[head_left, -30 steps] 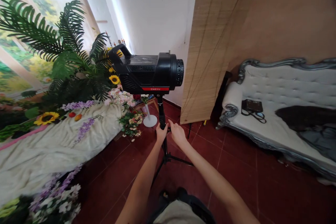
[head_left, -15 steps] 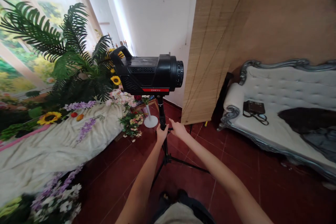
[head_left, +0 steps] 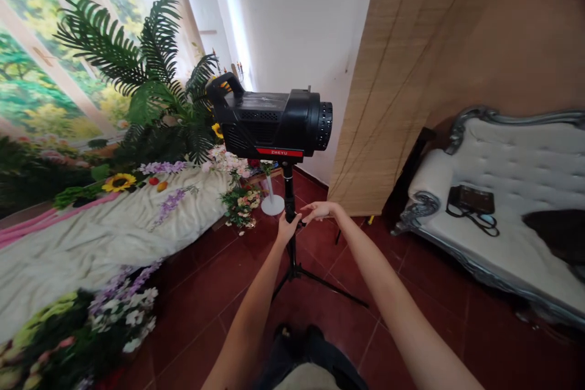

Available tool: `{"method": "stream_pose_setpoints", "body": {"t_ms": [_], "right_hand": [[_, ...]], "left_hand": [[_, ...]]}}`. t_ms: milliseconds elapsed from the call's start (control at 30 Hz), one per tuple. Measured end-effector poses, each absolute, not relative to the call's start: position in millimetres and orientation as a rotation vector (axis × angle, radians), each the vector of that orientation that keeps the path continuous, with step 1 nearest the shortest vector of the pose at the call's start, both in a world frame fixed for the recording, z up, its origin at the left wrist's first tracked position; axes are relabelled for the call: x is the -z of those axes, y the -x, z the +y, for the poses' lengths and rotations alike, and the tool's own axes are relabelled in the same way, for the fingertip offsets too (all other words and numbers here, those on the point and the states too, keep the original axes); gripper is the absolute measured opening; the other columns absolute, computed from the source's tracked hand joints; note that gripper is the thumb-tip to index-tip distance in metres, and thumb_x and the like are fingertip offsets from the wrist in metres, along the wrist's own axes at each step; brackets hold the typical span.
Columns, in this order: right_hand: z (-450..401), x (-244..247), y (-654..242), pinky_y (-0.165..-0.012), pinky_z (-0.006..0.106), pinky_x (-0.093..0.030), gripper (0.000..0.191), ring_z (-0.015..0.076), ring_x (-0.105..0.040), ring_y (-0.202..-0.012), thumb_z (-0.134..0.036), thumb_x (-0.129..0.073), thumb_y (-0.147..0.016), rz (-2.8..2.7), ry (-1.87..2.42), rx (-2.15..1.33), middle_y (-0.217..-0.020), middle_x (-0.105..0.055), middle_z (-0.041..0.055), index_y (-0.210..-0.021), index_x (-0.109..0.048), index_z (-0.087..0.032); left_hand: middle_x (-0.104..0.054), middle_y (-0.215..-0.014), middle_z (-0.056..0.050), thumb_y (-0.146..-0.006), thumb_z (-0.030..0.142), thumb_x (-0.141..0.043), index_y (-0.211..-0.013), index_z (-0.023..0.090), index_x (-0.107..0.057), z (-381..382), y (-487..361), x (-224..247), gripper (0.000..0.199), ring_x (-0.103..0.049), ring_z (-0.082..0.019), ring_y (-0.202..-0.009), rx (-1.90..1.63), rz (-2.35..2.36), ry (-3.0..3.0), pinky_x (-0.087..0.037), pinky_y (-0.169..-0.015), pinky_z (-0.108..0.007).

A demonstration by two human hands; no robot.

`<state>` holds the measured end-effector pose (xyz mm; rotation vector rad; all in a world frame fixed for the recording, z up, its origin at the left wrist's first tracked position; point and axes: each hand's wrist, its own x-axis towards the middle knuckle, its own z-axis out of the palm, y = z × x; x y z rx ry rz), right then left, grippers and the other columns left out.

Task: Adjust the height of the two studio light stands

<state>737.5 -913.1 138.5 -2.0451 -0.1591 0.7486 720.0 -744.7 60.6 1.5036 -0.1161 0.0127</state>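
A black studio light with a red label sits atop a black light stand in front of me. My left hand is wrapped round the stand's upright, below the light. Close to its right, my right hand bends at the wrist, its fingers curled at a small dark locking knob on the stand's side. The fingers partly hide the knob, and their contact with it is hard to make out. Spread tripod legs hold the stand on the floor.
Left is a cream cloth-covered platform with artificial flowers, and a palm plant behind. A bamboo blind hangs behind the stand. Right, a tufted white sofa carries a brown bag. A white round base stands beyond the stand.
The view has swung left, so the scene sits further right. My right hand has turned at the wrist, from a pointing finger to bent fingers at the knob. My left hand keeps its hold.
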Motion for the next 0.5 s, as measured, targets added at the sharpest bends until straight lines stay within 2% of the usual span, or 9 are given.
{"method": "stream_pose_setpoints", "body": {"t_ms": [100,233,333,400,433,500], "right_hand": [[-917.1,-127.8,-733.5,-0.048,0.015,-0.039,0.091,0.0081,-0.056,-0.056,-0.042,-0.076,-0.061,-0.188,1.974,-0.816,-0.080,-0.070,0.0066,-0.137,-0.034,-0.015],[-919.5,-110.9,-717.6,-0.044,0.015,-0.036,0.080,0.0114,-0.060,-0.062,-0.044,-0.072,-0.067,-0.225,1.910,-0.552,-0.081,-0.070,0.0054,-0.135,-0.036,-0.019],[-917.9,-98.4,-703.1,-0.042,0.015,-0.032,0.077,0.0084,-0.051,-0.050,-0.048,-0.070,-0.068,-0.186,1.895,-0.357,-0.067,-0.065,-0.0001,-0.132,-0.039,-0.018],[-913.0,-91.3,-693.6,-0.042,0.016,-0.030,0.075,0.0069,-0.043,-0.044,-0.049,-0.068,-0.069,-0.170,1.874,-0.220,-0.055,-0.057,-0.0062,-0.131,-0.039,-0.017],[-909.2,-88.3,-689.2,-0.043,0.016,-0.030,0.073,0.0068,-0.040,-0.043,-0.049,-0.067,-0.070,-0.168,1.853,-0.142,-0.052,-0.052,-0.0086,-0.130,-0.040,-0.017],[-899.9,-83.2,-681.1,-0.046,0.017,-0.033,0.066,0.0068,-0.038,-0.044,-0.049,-0.064,-0.072,-0.161,1.794,0.024,-0.049,-0.043,-0.0112,-0.126,-0.045,-0.017]], "left_hand": [[-0.061,-0.065,-0.002,-0.064,0.046,-0.069,-0.075,0.014,-0.057,-747.4,-716.9,-63.1,0.036,-0.059,-0.014,-0.056,-0.031,-0.095,-1.495,-0.052,-0.059,-0.030],[-0.063,-0.073,-0.004,-0.068,0.046,-0.066,-0.083,0.014,-0.058,-753.1,-711.0,-60.7,0.036,-0.062,-0.016,-0.067,-0.117,-0.065,-1.525,-0.051,-0.068,-0.030],[-0.065,-0.094,-0.007,-0.072,0.044,-0.063,-0.100,0.016,-0.056,-755.1,-698.2,-52.1,0.040,-0.062,-0.018,-0.087,-0.214,-0.033,-1.534,-0.049,-0.081,-0.031],[-0.061,-0.109,-0.009,-0.074,0.041,-0.062,-0.112,0.019,-0.052,-750.2,-682.2,-40.2,0.045,-0.059,-0.018,-0.099,-0.265,-0.025,-1.532,-0.046,-0.088,-0.032],[-0.060,-0.113,-0.010,-0.075,0.040,-0.061,-0.115,0.019,-0.050,-744.6,-671.1,-31.7,0.046,-0.058,-0.018,-0.102,-0.266,-0.024,-1.535,-0.045,-0.089,-0.032],[-0.061,-0.108,-0.010,-0.076,0.039,-0.059,-0.112,0.018,-0.052,-726.0,-642.7,-9.3,0.042,-0.060,-0.017,-0.095,-0.183,-0.019,-1.556,-0.046,-0.085,-0.032]]}}
